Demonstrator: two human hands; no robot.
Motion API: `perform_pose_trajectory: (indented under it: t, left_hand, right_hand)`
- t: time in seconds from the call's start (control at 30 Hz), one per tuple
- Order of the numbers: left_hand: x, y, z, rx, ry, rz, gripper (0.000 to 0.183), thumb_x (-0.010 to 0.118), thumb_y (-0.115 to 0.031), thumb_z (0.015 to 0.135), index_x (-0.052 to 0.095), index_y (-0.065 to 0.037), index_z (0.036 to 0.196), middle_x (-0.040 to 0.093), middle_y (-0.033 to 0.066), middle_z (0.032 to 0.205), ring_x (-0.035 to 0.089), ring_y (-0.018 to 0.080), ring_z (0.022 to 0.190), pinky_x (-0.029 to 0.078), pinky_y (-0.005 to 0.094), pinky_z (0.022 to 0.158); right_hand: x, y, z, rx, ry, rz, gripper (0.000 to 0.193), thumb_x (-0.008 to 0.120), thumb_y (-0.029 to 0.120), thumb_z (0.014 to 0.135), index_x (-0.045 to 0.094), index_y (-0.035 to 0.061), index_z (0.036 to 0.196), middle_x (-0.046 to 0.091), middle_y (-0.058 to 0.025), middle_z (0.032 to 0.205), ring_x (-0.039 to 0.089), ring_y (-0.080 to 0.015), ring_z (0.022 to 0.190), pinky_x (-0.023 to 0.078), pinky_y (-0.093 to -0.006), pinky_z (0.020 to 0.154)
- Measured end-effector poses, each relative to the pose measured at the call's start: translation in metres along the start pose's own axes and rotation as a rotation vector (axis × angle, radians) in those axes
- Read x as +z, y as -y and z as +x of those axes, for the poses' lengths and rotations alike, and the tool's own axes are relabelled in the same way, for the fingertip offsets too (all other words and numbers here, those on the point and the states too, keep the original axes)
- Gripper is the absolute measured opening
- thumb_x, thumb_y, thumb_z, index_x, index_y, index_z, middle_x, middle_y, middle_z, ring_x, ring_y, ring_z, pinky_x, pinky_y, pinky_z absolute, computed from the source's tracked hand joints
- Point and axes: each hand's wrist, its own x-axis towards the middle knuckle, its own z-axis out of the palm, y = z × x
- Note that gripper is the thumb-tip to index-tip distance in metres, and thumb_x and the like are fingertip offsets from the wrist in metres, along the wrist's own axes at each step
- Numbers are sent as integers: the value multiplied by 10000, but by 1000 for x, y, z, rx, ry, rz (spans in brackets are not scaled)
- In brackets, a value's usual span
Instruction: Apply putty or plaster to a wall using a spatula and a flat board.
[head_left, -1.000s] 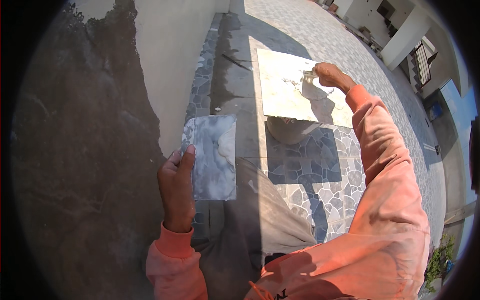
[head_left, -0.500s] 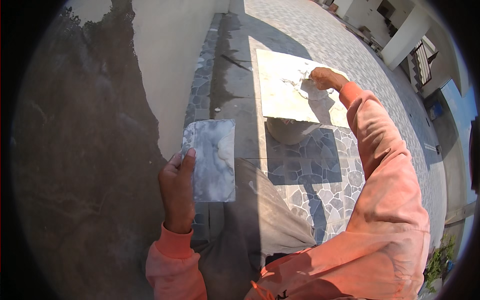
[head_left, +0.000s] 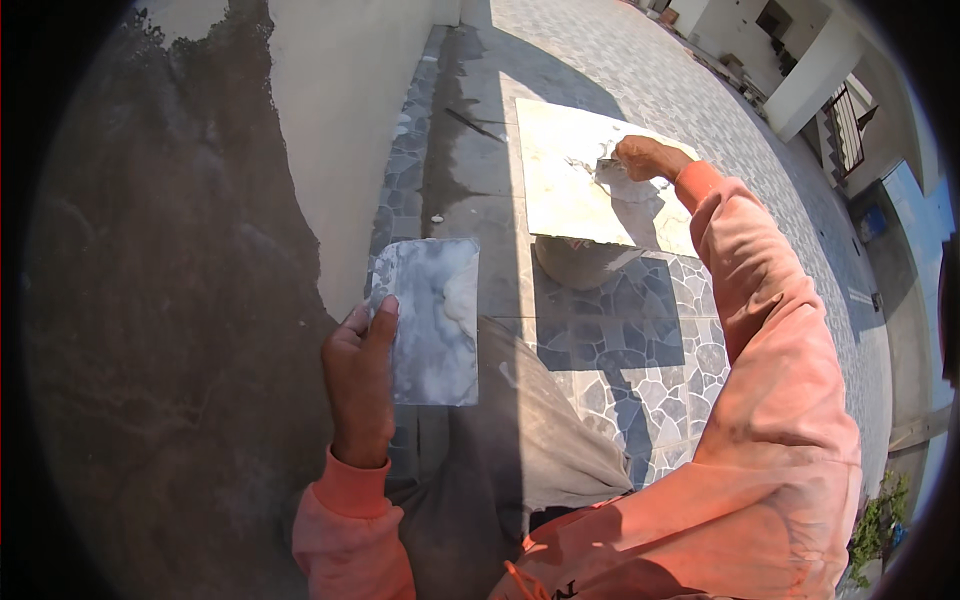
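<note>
My left hand [head_left: 360, 385] grips a flat rectangular steel float [head_left: 432, 318] smeared with grey-white mortar, held level in front of me beside a wall. My right hand [head_left: 645, 157] reaches far forward over a pale square board [head_left: 560, 185] that rests on a bucket [head_left: 580, 262]. That hand is closed on a small trowel [head_left: 612, 170], whose blade touches the white mortar spread on the board. Both arms wear orange sleeves.
A wall [head_left: 180, 300] rises on my left, its near part dark and wet, its far part pale and smooth. Patterned stone paving [head_left: 640, 350] covers the ground. A white pillar [head_left: 810, 75] and a gate stand at the far right.
My right hand has shifted left and slightly down across the board with the trowel. The left hand and the float have stayed put.
</note>
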Motion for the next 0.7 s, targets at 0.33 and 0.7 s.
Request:
perform_pose_trajectory:
  t: [0.33,0.7]
  left_hand:
    - [0,1,-1,3,22,10,249,603,-226,913,612,13,843,444,-79,684,347,23,632,301,203,567]
    - [4,-1,0,-11,-3,-5,271,612,-224,907,554,-11,751,402,-86,662,316,24,625,274,212,543]
  right_hand:
    - [2,-25,12,71,-104,15,211,532,-37,669,662,-25,834,625,-243,748,641,-388,736,500,-427,630]
    - [-20,-21,13,210,-24,-10,187,569,9,709,671,-6,865,650,-201,790,649,-358,770,505,-424,620]
